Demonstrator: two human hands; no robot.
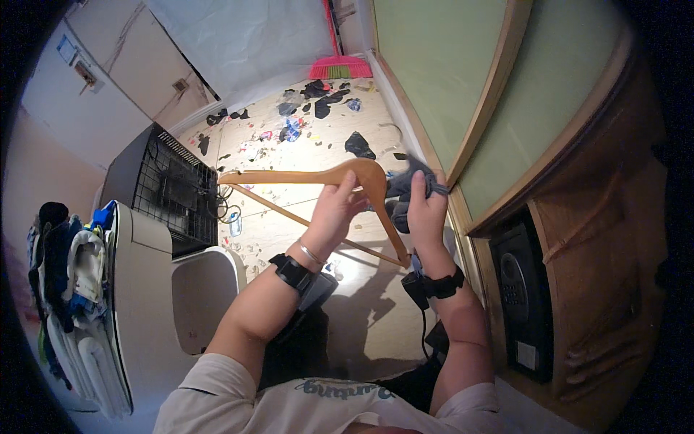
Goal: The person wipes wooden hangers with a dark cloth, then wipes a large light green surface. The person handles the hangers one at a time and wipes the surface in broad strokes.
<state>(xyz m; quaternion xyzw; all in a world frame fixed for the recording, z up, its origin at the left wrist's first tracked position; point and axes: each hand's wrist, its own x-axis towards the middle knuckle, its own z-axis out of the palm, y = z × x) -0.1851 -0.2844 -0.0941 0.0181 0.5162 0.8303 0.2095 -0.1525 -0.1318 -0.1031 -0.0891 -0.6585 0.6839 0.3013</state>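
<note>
Grips a hanger [311,176] in the left hand [335,215] and grey cloth [402,184] in the right hand [427,211]; wears a shirt [289,406] with dark lettering [347,389], upside down.

I look down on a pale floor [376,108] strewn with dark scraps [322,107], left of the green-panelled sliding doors [442,65]. Nearer me than those doors, a wooden cabinet [596,267] houses a black safe [531,289]; opposite them rises a stained, pale wall [134,61].
</note>
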